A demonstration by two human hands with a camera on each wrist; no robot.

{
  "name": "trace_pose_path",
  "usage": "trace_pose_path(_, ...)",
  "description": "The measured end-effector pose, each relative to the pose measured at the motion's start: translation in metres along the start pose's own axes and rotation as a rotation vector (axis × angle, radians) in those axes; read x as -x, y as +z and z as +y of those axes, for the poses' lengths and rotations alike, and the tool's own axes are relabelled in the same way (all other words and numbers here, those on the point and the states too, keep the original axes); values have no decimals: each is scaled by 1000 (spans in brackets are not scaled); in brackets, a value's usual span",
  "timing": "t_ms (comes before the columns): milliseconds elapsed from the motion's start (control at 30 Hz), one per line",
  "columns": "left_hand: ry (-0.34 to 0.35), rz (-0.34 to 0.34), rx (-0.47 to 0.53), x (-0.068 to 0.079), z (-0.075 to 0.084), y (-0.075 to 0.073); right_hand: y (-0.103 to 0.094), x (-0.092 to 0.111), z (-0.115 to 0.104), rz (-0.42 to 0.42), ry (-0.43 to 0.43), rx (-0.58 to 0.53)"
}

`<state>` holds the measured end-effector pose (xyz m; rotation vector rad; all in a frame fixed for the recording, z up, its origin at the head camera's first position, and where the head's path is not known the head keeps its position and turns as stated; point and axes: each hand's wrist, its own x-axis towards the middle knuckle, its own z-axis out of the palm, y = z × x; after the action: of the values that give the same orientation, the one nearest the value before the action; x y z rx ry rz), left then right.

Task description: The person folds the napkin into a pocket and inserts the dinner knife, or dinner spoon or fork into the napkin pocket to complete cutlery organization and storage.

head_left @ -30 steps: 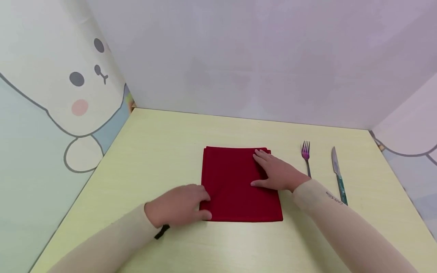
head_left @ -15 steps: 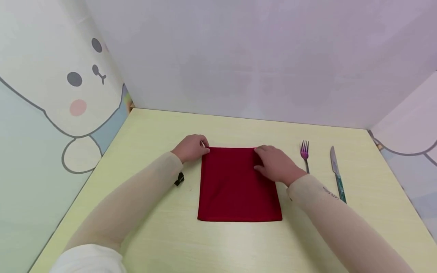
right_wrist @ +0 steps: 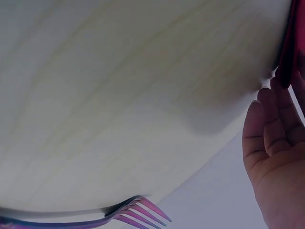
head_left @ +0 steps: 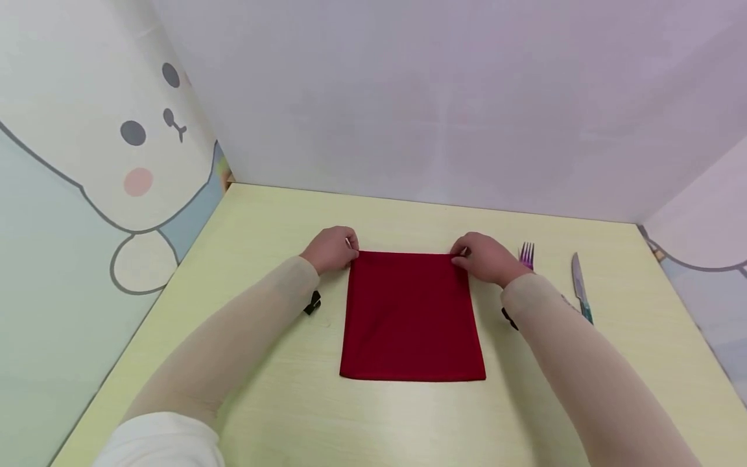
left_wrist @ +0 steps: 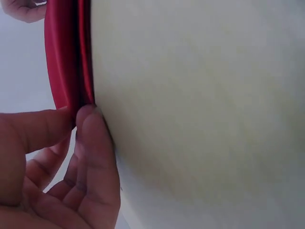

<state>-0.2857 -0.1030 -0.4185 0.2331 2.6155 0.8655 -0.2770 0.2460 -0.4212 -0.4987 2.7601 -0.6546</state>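
A red cloth napkin (head_left: pixel 411 318), folded into a square, lies on the pale wooden table in the head view. My left hand (head_left: pixel 331 249) pinches its far left corner between thumb and fingers. In the left wrist view, the layered edge of the napkin (left_wrist: pixel 59 52) runs up from those fingertips (left_wrist: pixel 90 121). At the far right corner, my right hand (head_left: pixel 486 259) pinches the cloth. The right wrist view catches only a strip of the napkin (right_wrist: pixel 287 52) at its upper right, by the fingers of my right hand (right_wrist: pixel 281 157).
A purple fork (head_left: pixel 527 255) lies right of the napkin, its handle hidden by my right arm. Further right is a knife (head_left: pixel 580 285) with a green handle, partly covered by the sleeve. A pale wall (head_left: pixel 432 104) rises behind the table (head_left: pixel 280 402).
My left hand has gone from the napkin's near left corner to its far left corner. My right hand has moved from lying flat on the cloth to pinching the far right corner.
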Motion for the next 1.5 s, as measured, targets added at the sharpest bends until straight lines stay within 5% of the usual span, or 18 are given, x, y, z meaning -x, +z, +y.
trace_pose_path(633, -51, -51, -75, -11, 3, -3, 3, -6, 1, 11, 44, -15)
trace_pose_path(1300, -104, -66, 14, -19, 2, -6, 5, -6, 1, 2, 138, -15)
trace_pose_path(1500, -102, -86, -25, -27, 0, -7, 6, -6, 1, 9, 157, -17)
